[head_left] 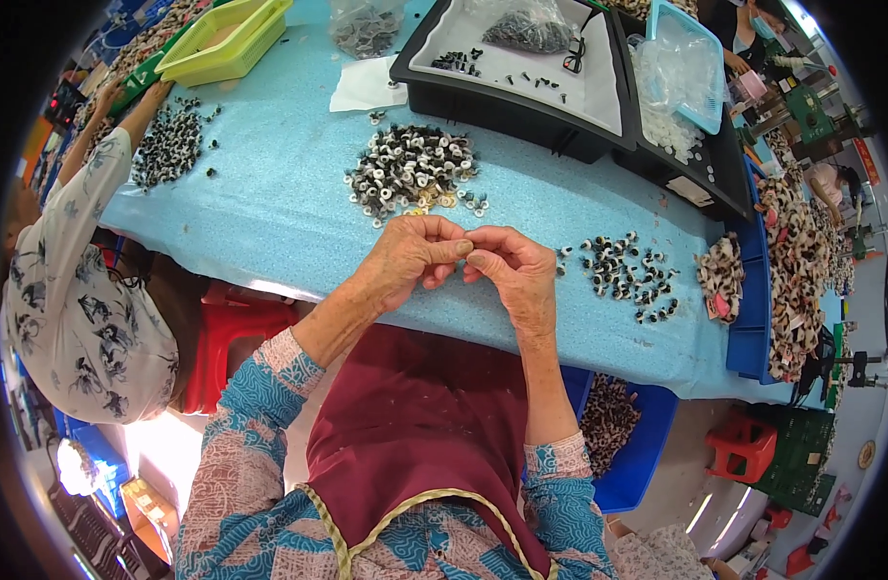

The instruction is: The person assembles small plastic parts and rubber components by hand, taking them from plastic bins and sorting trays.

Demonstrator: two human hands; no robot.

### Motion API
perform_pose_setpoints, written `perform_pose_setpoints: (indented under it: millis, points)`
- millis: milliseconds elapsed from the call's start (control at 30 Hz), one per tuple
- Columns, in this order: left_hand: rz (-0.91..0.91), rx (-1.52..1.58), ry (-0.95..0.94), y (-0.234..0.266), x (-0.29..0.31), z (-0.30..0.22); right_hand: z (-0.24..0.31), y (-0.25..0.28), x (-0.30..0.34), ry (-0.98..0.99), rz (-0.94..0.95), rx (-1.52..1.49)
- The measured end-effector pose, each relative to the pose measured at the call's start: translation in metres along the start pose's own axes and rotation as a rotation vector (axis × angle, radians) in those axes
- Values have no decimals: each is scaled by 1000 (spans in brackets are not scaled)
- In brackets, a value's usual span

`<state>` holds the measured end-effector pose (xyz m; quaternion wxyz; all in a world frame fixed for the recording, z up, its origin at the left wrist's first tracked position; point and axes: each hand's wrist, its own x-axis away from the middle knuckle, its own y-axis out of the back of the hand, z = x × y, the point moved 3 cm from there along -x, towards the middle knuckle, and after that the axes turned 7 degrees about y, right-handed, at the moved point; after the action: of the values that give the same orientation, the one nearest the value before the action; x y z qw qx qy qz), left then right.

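At the near edge of the blue-covered table, my left hand (405, 259) and my right hand (517, 280) meet with pinched fingertips. Whatever they pinch is tiny and mostly covered by the fingers. Just beyond them lies a heap of small black and white parts (415, 159), ring-like on top, with a few yellowish pieces (432, 199) at its near side. To the right of my right hand, a looser spread of black and white pieces (623, 274) rests on the cloth.
A black tray (521, 120) with a white liner holds loose black pieces and a bagful. Right of it stand a blue basket (707, 72) and clear bags. Spotted fabric pieces (790, 280) fill blue bins. A co-worker's patterned sleeve (85, 188) reaches toward a dark heap (171, 145) at left.
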<state>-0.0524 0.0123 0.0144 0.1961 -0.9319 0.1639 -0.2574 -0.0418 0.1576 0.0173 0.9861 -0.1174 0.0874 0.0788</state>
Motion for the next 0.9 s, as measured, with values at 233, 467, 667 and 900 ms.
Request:
perform_pose_setpoints:
  millis: [233,467,667,900]
  points:
    - [-276,-180,-166,22,19,-21,1,13,-2,37,-117,-41]
    - [-445,-579,-369,42,19,-38,-6,20,-1,10,-174,-210]
    - [-372,-976,-686,8,-14,-38,-5,21,3,56,-203,-176]
    - [-318,-1227,-626,-2,-9,-39,-4,22,0,28,-236,-219]
